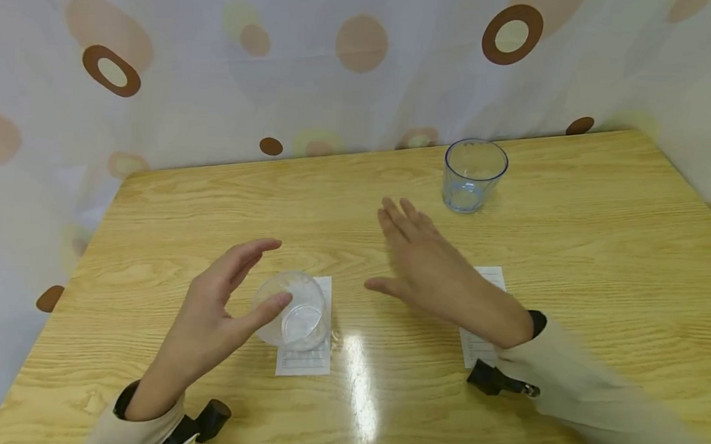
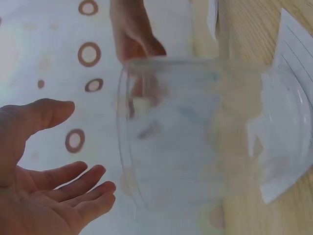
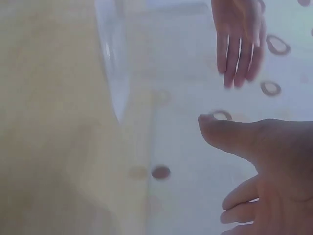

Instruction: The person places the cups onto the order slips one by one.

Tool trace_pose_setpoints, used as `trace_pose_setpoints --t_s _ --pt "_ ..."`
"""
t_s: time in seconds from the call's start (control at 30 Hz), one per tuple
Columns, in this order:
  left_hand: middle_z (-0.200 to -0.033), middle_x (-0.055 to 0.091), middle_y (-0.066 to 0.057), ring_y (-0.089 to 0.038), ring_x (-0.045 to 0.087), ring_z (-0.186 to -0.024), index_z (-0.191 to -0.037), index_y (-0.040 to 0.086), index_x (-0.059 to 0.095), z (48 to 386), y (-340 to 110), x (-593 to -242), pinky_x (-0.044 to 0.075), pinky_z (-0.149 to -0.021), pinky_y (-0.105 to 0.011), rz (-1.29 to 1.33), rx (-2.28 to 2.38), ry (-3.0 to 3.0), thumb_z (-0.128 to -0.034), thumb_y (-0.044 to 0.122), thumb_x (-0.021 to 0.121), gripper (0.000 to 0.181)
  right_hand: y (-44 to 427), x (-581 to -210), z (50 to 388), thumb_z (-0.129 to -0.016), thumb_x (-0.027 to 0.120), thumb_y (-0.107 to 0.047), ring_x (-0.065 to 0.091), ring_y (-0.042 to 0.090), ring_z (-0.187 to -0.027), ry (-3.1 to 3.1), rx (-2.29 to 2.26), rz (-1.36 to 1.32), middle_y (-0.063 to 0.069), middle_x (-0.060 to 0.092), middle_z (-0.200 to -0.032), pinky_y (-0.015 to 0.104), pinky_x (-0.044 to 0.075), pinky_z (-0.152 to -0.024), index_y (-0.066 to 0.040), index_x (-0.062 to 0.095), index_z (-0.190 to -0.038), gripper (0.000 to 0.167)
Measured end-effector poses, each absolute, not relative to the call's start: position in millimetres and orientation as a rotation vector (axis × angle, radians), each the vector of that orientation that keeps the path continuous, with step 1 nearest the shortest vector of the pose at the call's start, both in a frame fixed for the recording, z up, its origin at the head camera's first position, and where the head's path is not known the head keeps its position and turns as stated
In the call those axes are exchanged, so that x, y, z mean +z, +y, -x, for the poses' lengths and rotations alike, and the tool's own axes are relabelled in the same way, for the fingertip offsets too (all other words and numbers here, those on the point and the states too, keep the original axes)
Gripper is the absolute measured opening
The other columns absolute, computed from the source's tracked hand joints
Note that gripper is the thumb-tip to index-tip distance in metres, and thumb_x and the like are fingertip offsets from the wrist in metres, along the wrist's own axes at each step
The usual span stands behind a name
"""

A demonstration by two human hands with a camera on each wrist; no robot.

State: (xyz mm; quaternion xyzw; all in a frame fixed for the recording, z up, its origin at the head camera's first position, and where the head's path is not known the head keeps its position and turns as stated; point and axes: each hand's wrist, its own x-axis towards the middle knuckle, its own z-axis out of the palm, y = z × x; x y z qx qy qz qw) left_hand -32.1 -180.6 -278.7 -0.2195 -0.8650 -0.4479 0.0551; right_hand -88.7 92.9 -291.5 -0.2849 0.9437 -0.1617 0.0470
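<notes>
Cup (image 1: 306, 322) stood on paper (image 1: 307, 364), left hand (image 1: 211, 321) at its nine o'clock, right hand (image 1: 428, 261) at two, fingers of both wide, empty; a careless left-hand sweep could have toppled it.

Wood-grained counter (image 1: 344, 215) with a glossy finish, catching a bright reflection; smooth, transparent cup (image 1: 305, 320), glass or plastic; shiny, glass-like tumbler (image 1: 466, 195); matt paper slips (image 1: 303, 365); matt cloth sleeves (image 1: 592, 391); lightly creased, fabric-like backdrop (image 1: 206, 89).
</notes>
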Motion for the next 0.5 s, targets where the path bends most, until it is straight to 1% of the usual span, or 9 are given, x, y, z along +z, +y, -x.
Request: trace_pose_setpoints --t_s 0.1,0.17,0.33,0.43,0.5 --pt "-0.137 0.053 -0.005 -0.020 0.047 -0.130 -0.138 0.007 0.049 26.2 -159.4 -274.4 0.039 -0.107 -0.037 0.779 -1.165 -2.533 -0.0830 0.008 0.075 0.061 117.0 -278.7 101.4 -0.090 0.068 -0.040 0.001 0.036 -0.146 2.950 -0.605 0.779 0.023 0.008 -0.158 0.052 0.010 -0.117 0.007 0.014 -0.151 0.094" --pt "-0.138 0.052 -0.008 -0.023 0.047 -0.130 -0.139 0.006 0.048 23.3 -146.2 -271.6 0.040 -0.106 -0.040 0.875 -1.100 -2.484 -0.0845 0.011 0.074 0.061 132.5 -272.8 110.3 -0.090 0.069 -0.036 0.001 0.036 -0.146 2.980 -0.687 0.711 0.024 0.009 -0.158 0.053 0.012 -0.116 0.008 0.013 -0.151 0.094" --pt "-0.142 0.047 -0.016 -0.029 0.040 -0.135 -0.141 -0.002 0.043 24.3 -117.8 -268.8 0.035 -0.110 -0.041 1.079 -1.034 -2.447 -0.0924 0.021 0.067 0.059 164.1 -267.0 126.6 -0.085 0.075 -0.028 0.008 0.040 -0.145 3.087 -0.797 0.587 0.028 0.015 -0.156 0.058 0.019 -0.113 0.011 0.019 -0.149 0.094" --pt "-0.146 0.042 -0.018 -0.029 0.034 -0.139 -0.142 -0.005 0.040 25.6 -99.0 -273.5 0.033 -0.111 -0.041 1.177 -0.986 -2.493 -0.0929 0.025 0.067 0.063 177.3 -266.9 131.1 -0.085 0.075 -0.030 0.009 0.040 -0.145 3.113 -0.803 0.539 0.027 0.015 -0.156 0.060 0.019 -0.112 0.010 0.019 -0.149 0.093" --pt "-0.147 0.041 -0.019 -0.027 0.031 -0.141 -0.142 -0.006 0.041 27.6 -83.2 -277.4 0.031 -0.112 -0.037 1.265 -0.961 -2.524 -0.0922 0.025 0.068 0.064 184.3 -268.2 134.4 -0.087 0.073 -0.032 0.008 0.040 -0.145 3.101 -0.807 0.512 0.026 0.013 -0.157 0.061 0.018 -0.112 0.010 0.017 -0.150 0.094"
